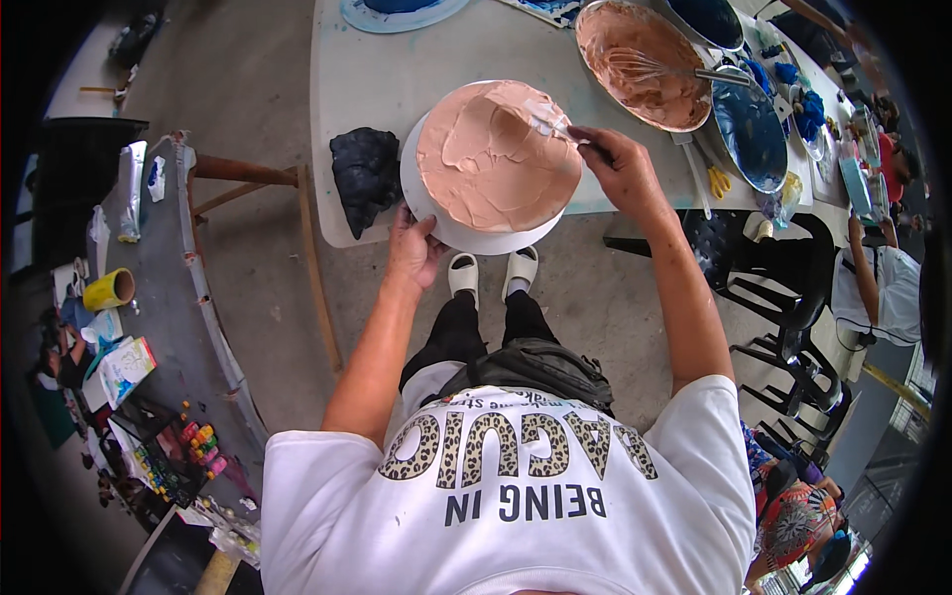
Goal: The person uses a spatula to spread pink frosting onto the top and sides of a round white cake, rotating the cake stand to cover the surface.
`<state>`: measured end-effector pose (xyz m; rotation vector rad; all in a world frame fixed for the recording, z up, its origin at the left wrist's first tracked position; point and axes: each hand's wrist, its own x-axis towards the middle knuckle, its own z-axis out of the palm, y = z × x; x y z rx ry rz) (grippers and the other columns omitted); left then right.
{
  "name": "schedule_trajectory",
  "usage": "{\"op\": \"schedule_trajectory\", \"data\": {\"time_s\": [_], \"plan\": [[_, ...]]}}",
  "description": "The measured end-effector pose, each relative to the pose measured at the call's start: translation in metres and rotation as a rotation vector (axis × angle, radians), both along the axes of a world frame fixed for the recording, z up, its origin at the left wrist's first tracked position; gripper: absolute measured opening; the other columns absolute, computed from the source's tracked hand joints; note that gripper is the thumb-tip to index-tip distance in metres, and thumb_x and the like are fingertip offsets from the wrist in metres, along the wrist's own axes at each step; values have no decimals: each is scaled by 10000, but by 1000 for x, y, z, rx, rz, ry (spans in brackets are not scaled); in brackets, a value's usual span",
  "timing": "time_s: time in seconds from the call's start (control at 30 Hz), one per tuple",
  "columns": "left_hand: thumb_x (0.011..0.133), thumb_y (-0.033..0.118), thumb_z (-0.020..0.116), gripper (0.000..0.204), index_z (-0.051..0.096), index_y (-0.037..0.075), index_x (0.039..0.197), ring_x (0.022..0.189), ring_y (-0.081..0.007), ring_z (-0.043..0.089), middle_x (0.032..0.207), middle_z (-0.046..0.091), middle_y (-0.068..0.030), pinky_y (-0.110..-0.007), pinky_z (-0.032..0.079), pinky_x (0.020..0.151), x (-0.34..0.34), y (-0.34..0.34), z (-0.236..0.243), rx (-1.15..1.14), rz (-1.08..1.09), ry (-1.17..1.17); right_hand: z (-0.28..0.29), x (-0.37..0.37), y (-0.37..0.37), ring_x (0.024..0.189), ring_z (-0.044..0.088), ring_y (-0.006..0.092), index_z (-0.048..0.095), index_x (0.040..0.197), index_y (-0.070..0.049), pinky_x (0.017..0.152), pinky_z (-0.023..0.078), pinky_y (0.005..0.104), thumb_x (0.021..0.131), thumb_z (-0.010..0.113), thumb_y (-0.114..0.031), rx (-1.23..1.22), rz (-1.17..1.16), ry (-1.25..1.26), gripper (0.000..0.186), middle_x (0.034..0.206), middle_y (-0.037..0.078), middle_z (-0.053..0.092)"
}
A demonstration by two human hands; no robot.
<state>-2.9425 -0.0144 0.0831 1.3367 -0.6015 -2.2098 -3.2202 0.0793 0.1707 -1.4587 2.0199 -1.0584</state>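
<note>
A round cake covered in peach frosting (486, 174) sits on a white round cake stand (466, 238) at the table's near edge. Its top is uneven, with ridges and swirls. My left hand (415, 253) is closed on the stand's near-left rim, thumb and fingers at the edge. In my right hand (625, 174) is an icing spatula (555, 129), gripped by its dark handle. Its blade, smeared with pale frosting, rests on the cake's upper right part. A crumpled black cloth or bag (365, 183) lies just left of the stand.
Beyond my right hand a metal bowl (595, 20) holds peach frosting and a whisk (645, 67). Next to it stand a blue-smeared bowl (749, 129) and yellow-handled scissors (718, 181). Black chairs (793, 258) and people are at right; a cluttered grey table (178, 297) is at left.
</note>
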Motion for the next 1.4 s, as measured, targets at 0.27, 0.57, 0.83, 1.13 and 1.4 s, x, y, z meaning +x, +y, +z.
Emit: {"op": "schedule_trajectory", "data": {"time_s": [0.27, 0.57, 0.83, 1.13, 1.4], "plan": [[847, 9, 449, 447, 397, 172, 1261, 1004, -270, 574, 1166, 543, -92, -512, 487, 802, 2, -5, -7, -13, 8, -6, 10, 40, 30, 799, 635, 281, 634, 1101, -55, 700, 497, 340, 836, 603, -45, 148, 85, -68, 267, 895, 159, 630], [847, 19, 488, 510, 364, 187, 1312, 1066, -252, 553, 1212, 537, -65, -482, 438, 846, 0, -18, -9, -19, -21, -41, -3, 0, 24, 745, 559, 106, 636, 1125, -72, 681, 465, 264, 865, 585, -38, 24, 30, -167, 268, 847, 77, 634], [838, -4, 482, 429, 444, 161, 1232, 1006, -224, 572, 1140, 568, -57, -415, 487, 794, 4, -25, -11, -50, 9, -12, -37, -44, -9, 793, 571, 62, 629, 1129, -43, 737, 479, 225, 862, 606, -55, -21, -16, -251, 268, 925, 33, 674], [840, 9, 490, 438, 442, 159, 1249, 1003, -222, 570, 1158, 568, -53, -415, 477, 781, 3, -27, -10, -54, 13, -67, -33, -39, 9, 812, 577, 63, 657, 1066, -26, 755, 485, 229, 847, 630, -63, 61, 34, -264, 224, 944, 64, 677], [843, 16, 493, 446, 434, 157, 1261, 1040, -219, 563, 1171, 565, -54, -420, 473, 807, 1, -28, -9, -49, 13, -43, 4, -2, 51, 758, 590, 113, 669, 1054, -70, 712, 480, 258, 823, 632, -27, 199, 228, -205, 239, 849, 61, 651]]}}
